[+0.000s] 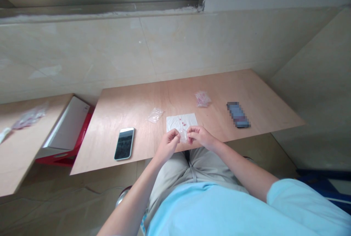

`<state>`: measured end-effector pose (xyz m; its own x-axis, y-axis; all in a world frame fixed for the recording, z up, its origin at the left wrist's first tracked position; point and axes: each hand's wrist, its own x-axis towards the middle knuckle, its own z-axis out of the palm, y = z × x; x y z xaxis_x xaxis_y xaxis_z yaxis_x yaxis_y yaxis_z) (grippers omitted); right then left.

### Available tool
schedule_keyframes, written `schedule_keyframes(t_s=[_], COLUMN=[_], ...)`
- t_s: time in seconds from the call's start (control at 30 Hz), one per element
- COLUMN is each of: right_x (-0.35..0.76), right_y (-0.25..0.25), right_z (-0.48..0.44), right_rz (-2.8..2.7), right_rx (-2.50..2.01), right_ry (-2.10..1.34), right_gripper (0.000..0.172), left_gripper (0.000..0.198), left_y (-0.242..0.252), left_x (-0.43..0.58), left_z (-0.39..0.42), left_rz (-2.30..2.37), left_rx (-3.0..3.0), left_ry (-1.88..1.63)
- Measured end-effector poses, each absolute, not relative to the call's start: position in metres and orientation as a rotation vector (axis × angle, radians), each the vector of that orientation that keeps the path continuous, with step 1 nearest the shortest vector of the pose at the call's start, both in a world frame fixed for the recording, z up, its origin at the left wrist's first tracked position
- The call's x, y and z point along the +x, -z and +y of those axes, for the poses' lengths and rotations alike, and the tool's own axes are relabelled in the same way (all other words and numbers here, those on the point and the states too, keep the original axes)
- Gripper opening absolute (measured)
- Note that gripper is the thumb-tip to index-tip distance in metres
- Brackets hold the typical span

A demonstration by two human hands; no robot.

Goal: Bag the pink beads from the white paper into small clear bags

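Note:
Between my two hands is a small clear plastic bag (183, 136), held just above the table's near edge. My left hand (170, 141) pinches its left side, with thumb and fingers closed. The right side is pinched by my right hand (201, 136). Right beyond my fingers lies a white sheet (173, 122) with several tiny red pieces (183, 123) on it. A clear plastic bag (155, 115) lies flat to the left of the sheet. Farther back on the right is a pile of small bags with pinkish-red contents (202, 99).
A phone with a dark screen (124, 144) lies at the table's left; another phone (238, 114), pixelated, lies at the right. The wooden table (131, 101) stands against a tiled wall. Across a gap at left, a second table (16, 159) holds plastic bags (30, 117) near a white box (64, 126).

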<state>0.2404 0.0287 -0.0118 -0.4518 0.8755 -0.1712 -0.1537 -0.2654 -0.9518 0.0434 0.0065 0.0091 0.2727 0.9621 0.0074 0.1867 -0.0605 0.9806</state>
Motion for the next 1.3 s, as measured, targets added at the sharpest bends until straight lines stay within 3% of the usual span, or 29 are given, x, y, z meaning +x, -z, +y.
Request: schedule_keyframes(t_s=[0.1,0.2,0.27,0.53,0.73,0.93,1.3], right_x=[0.242,0.243,0.244,0.250,0.255,0.256,0.259], right_y=[0.011,0.007,0.005,-0.001,-0.009,-0.015,-0.010], right_z=[0.029,0.028,0.028,0.032,0.033,0.025,0.029], right_rz=[-1.216,-1.185,-1.171,-1.178,-1.368,-1.820,-1.842], right_rx=[-0.946,-0.904,-0.891,-0.880,-0.851,-0.857,-0.899], right_ry=[-1.827,-1.887,-1.928,-1.936,-1.674,-1.491,-1.391], right_gripper=[0.013,0.013,0.013,0.021,0.022,0.025,0.028], left_gripper=[0.016,0.058,0.072,0.049,0.037,0.041,0.042], left_y=[-0.014,-0.019,-0.020,-0.012,-0.010,-0.009,-0.010], left_x=[0.044,0.048,0.050,0.050,0.048,0.050,0.049], left_z=[0.004,0.001,0.000,0.003,0.007,0.006,0.009], left_rz=[1.154,1.067,1.019,1.051,1.015,0.930,0.901], left_rx=[1.626,1.732,1.736,1.615,1.434,1.182,1.040], left_ry=[-0.989,-0.978,-0.917,-0.888,-0.832,-0.749,-0.748])
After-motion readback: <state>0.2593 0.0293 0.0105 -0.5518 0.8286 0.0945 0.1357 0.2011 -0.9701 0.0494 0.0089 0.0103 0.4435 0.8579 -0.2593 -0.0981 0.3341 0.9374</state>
